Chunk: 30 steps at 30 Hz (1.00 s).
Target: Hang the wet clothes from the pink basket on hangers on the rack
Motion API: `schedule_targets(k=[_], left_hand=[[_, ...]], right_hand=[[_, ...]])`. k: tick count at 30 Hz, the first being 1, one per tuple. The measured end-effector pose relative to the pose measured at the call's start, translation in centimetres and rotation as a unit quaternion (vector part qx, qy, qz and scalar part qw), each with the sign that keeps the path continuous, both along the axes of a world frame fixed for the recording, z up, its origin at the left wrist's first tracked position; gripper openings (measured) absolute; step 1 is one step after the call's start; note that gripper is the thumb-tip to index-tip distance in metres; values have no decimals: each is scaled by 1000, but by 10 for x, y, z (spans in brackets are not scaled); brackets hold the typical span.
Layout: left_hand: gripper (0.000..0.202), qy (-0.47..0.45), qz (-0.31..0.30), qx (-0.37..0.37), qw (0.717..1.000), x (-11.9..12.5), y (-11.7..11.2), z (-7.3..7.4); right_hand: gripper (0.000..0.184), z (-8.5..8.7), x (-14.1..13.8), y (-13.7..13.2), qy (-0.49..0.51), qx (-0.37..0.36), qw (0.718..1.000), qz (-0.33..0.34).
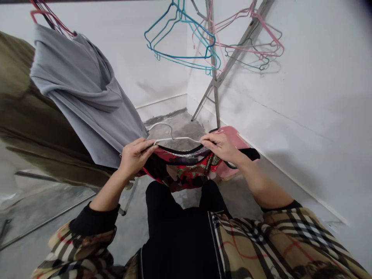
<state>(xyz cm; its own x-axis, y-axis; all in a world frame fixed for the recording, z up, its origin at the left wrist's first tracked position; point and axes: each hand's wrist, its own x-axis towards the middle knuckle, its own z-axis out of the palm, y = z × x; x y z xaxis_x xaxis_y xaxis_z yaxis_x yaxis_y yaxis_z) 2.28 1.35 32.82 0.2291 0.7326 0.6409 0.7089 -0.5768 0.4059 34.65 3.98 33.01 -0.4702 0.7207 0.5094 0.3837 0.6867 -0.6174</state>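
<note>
Being curled shut, the left hand [135,157] is seen gripping one end of a white wire hanger [174,139] at lower centre, with the black-trimmed edge of a red patterned garment [186,170] pressed against the wire. The right hand [221,147] is closed over that trim near the hanger's other end, though how much wire lies beneath its fingers cannot be told. The garment is slung between both hands and sags in the middle. A black strap [251,154] projects at centre right, and a pink object [232,139], possibly a plastic basin, is partly hidden behind the right hand. Just beside the left hand, a grey garment [87,93] hangs from the upper left, with an olive garment [20,97] at the far left. Blue wire hangers [180,38] and pink wire hangers [250,44] are hung from a metal rack [213,62] at top centre, before white walls [302,116]. Slippage is judged the main risk: if either hand's grip were loosened, the trim could be pulled off the thin wire and the garment dropped toward the concrete floor [180,120]. The hanger's hook [162,124] could also be snagged on the grey garment if swung leftward.
</note>
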Motion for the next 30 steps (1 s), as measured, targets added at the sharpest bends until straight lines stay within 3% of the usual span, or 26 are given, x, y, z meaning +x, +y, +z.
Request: schedule_targets(k=[4, 7, 13, 17, 19, 21, 25, 30], left_hand=[[38, 30, 11, -26, 999, -22, 11, -2], [33, -12, 14, -46, 999, -37, 16, -9], [27, -189, 18, -106, 976, -42, 19, -18], [33, -358, 102, -81, 925, -38, 25, -27], [36, -409, 156, -52, 898, -35, 27, -36], [40, -421, 175, -50, 888, -28, 24, -46], [43, -423, 115, -114, 891, -1, 4, -68], [44, -412, 40, -194, 889, 27, -25, -89]], right_hand=[[30, 15, 22, 0, 17, -40, 998, -50], [32, 23, 38, 1, 20, -48, 994, -100], [33, 32, 50, 2, 15, -37, 988, -148], [31, 41, 47, 6, 24, -46, 981, -185], [30, 48, 41, 13, 40, -46, 977, -203], [30, 59, 29, 24, 56, -45, 975, -209], [28, 90, -9, 57, 81, -1, 978, -194], [31, 143, -68, 104, 67, 70, 983, -159]])
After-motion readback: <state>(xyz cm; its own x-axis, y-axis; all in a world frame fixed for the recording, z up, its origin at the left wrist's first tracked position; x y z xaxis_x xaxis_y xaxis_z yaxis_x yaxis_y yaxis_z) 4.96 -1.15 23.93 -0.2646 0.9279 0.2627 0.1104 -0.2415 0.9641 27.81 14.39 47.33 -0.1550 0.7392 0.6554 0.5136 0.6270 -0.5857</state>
